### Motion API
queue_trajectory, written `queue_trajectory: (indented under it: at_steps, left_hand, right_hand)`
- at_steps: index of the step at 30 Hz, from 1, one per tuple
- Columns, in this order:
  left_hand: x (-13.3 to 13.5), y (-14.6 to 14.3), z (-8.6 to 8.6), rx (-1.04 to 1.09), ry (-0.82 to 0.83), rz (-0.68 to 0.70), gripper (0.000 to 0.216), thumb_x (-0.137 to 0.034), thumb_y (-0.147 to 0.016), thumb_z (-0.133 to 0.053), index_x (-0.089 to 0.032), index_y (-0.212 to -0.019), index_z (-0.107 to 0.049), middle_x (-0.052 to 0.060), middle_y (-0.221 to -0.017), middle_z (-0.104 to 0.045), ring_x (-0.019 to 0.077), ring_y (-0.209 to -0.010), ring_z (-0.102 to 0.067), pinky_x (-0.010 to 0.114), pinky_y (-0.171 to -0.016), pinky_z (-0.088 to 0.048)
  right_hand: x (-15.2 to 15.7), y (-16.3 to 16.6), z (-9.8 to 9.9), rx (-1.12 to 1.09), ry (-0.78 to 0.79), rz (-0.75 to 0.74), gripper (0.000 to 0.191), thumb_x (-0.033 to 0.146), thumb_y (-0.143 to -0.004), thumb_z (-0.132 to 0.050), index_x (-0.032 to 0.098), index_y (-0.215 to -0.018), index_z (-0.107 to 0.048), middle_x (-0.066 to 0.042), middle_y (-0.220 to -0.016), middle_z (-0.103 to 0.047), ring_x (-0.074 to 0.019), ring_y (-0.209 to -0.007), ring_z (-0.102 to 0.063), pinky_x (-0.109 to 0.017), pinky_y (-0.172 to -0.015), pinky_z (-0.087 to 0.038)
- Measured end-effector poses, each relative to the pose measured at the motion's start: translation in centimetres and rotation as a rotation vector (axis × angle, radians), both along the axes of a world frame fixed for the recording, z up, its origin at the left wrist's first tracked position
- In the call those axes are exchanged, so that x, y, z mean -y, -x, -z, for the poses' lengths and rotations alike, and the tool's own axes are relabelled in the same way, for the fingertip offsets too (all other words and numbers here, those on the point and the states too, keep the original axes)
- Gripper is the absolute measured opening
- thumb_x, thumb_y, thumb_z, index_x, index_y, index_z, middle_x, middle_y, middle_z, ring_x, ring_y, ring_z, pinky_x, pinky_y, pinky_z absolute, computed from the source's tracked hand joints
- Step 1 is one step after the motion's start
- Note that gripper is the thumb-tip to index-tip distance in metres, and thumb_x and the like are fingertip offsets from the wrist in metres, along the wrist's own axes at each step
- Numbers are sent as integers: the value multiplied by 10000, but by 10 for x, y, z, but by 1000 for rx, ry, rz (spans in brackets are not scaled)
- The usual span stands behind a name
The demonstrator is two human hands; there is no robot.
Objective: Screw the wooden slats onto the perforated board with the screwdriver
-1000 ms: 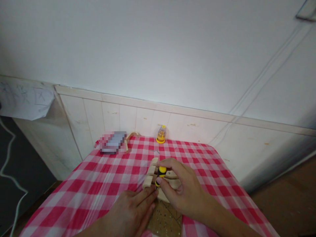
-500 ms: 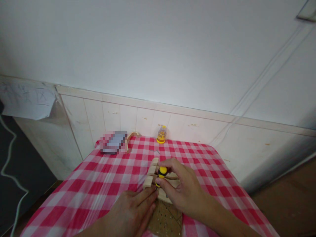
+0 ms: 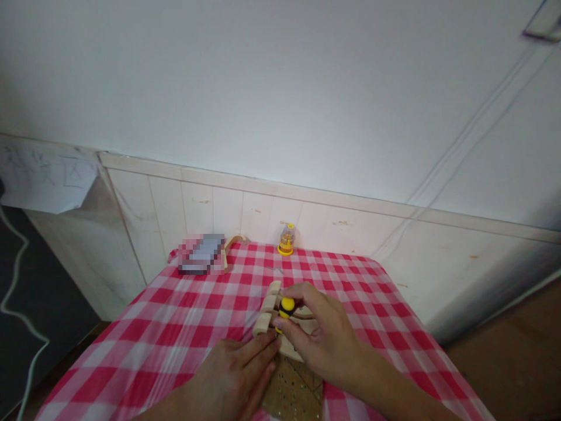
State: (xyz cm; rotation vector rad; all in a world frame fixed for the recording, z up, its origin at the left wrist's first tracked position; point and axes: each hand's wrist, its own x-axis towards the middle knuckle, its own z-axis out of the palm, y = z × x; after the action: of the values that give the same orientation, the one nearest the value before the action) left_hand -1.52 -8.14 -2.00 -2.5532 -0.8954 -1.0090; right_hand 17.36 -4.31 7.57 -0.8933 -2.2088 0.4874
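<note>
My right hand (image 3: pixel 322 336) pinches a short yellow-and-black screwdriver (image 3: pixel 286 308), held upright over a pale wooden slatted piece (image 3: pixel 268 307) on the red-and-white checked tablecloth (image 3: pixel 184 327). My left hand (image 3: pixel 234 374) lies flat with fingers stretched out, its fingertips touching the near end of the wooden piece. A brown perforated board (image 3: pixel 293 393) lies under and between both hands.
A yellow screwdriver-bit holder (image 3: pixel 286 240) stands at the table's far edge by the panelled wall. A blurred-out object (image 3: pixel 200 253) and a curved wooden part (image 3: pixel 234 241) sit at the far left. Small screws (image 3: pixel 277 269) lie on the cloth. A paper sheet (image 3: pixel 46 178) hangs at left.
My right hand's fingers have shifted slightly around the screwdriver handle, as if turning it. My left hand has stayed in place.
</note>
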Motion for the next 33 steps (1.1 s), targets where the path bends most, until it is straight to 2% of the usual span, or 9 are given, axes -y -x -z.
queue_trajectory:
  at_steps: [18,24,28,33]
  left_hand:
    - [2,1,-4,-44,-114,-24,281,-111,-988,-377,-81,-1144,-609,96,-1093,-762,208,-993,-725,280,-539,-578]
    - [2,1,-3,-1,-57,-31,295,-136,-995,-396,-76,-1222,-574,104,-1126,-752,197,-987,-729,276,-570,-594]
    - [1,1,1,-9,-60,-23,297,-122,-987,-402,-84,-1220,-581,104,-1142,-748,201,-1010,-725,271,-573,-597]
    - [1,1,3,12,-53,-28,299,-139,-989,-404,-88,-1223,-583,108,-1120,-755,198,-939,-745,270,-549,-597]
  right_hand:
    - [-1,-2,3,-2,-43,-13,273,188,-881,-661,270,-1123,-566,-27,-1013,-710,-205,-907,-681,-320,-758,-530]
    - [0,1,0,-21,-76,-27,253,163,-862,-676,259,-1075,-580,-9,-944,-713,-185,-842,-685,-298,-728,-526]
    - [0,1,0,-19,-71,-32,258,149,-864,-670,256,-1089,-603,-20,-975,-722,-187,-866,-691,-308,-761,-533]
    - [-1,1,0,-20,-64,-41,235,155,-872,-658,243,-1088,-624,-37,-995,-729,-196,-903,-696,-311,-769,-542]
